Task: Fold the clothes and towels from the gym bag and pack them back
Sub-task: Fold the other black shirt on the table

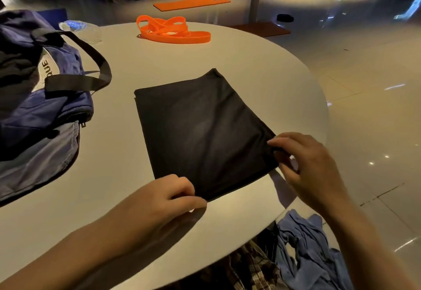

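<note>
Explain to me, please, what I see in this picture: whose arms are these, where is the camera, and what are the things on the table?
There is no robot here. The single picture comes from a camera worn on a person's head, looking forward and down, so the arms are that person's own. The left hand and the right hand each pinch a near corner of a folded black cloth lying flat on the pale round table. An open blue gym bag sits at the left. Farther back lie orange bands and a clear plastic bottle. Below the table edge, blue clothes wait unfolded.
</note>
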A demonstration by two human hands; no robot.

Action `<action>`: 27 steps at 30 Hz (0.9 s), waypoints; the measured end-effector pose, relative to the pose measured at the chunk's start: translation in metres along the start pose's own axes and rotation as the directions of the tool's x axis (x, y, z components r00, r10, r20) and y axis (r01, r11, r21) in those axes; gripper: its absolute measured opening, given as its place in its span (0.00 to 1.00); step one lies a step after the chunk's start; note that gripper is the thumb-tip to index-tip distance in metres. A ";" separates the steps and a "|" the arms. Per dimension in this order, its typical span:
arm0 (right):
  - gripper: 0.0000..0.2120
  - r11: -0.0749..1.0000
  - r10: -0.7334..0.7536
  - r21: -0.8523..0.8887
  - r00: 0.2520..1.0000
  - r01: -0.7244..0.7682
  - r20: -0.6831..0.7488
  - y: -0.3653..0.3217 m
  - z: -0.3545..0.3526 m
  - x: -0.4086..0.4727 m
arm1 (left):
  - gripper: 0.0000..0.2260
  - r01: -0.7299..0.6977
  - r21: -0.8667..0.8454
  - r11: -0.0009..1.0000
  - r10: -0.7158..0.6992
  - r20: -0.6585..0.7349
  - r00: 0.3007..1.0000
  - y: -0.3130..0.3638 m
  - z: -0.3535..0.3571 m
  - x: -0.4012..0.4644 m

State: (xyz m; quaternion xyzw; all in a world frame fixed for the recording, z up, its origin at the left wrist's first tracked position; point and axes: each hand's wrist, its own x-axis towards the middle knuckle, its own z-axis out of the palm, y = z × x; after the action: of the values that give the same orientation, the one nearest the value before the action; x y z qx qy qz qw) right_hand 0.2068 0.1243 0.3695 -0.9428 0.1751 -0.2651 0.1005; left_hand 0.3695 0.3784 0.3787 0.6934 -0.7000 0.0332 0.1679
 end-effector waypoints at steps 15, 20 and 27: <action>0.13 0.898 0.435 0.096 0.900 -0.430 -0.035 -0.005 0.008 0.023 | 0.30 0.266 -0.041 0.963 -0.262 0.078 0.962 -0.002 0.009 0.008; 0.13 0.901 0.430 0.028 0.898 -0.434 0.092 -0.007 0.002 0.024 | 0.29 0.230 -0.031 0.973 -0.227 0.091 0.970 -0.003 0.014 0.013; 0.11 0.865 0.483 0.111 0.872 -0.489 0.076 0.010 -0.008 0.037 | 0.28 0.233 -0.173 0.957 -0.230 0.038 0.972 -0.011 -0.009 0.073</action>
State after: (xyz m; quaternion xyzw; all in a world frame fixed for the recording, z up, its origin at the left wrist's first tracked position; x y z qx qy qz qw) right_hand 0.2292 0.1006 0.3901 -0.8659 0.3874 -0.2202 0.2275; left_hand 0.3839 0.3102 0.4060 0.7533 -0.6156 -0.0549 0.2251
